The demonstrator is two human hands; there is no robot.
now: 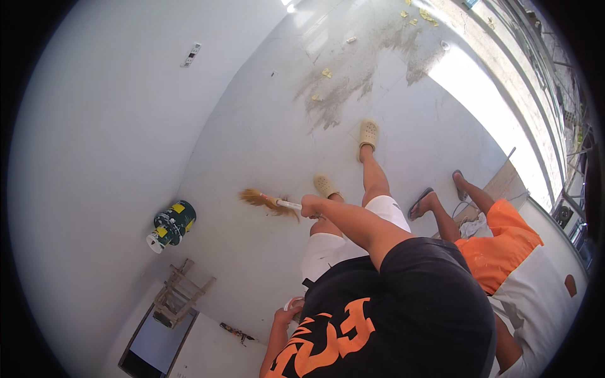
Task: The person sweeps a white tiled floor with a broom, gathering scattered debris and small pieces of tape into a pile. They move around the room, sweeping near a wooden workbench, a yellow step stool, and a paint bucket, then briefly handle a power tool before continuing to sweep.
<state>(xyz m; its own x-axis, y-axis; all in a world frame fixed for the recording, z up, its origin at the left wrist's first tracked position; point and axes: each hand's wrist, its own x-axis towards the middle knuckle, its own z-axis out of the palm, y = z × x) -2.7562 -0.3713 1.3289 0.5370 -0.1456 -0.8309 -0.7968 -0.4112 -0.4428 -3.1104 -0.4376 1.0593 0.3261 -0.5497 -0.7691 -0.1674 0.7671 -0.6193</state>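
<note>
Broom (271, 203) gripped in my right hand (310, 205), fist closed round its handle; left hand (287, 313) pinches a white container (293, 304), contents hidden.

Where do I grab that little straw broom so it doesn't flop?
Grab the broom by its white handle, coming from the end away from the straw bristles. The bristles look soft and splayed, while the handle is thin and straight. The right hand wraps it right there.

Broom (271, 203) lies left of the feet (368, 134), canister (171, 225) farther left.
</note>
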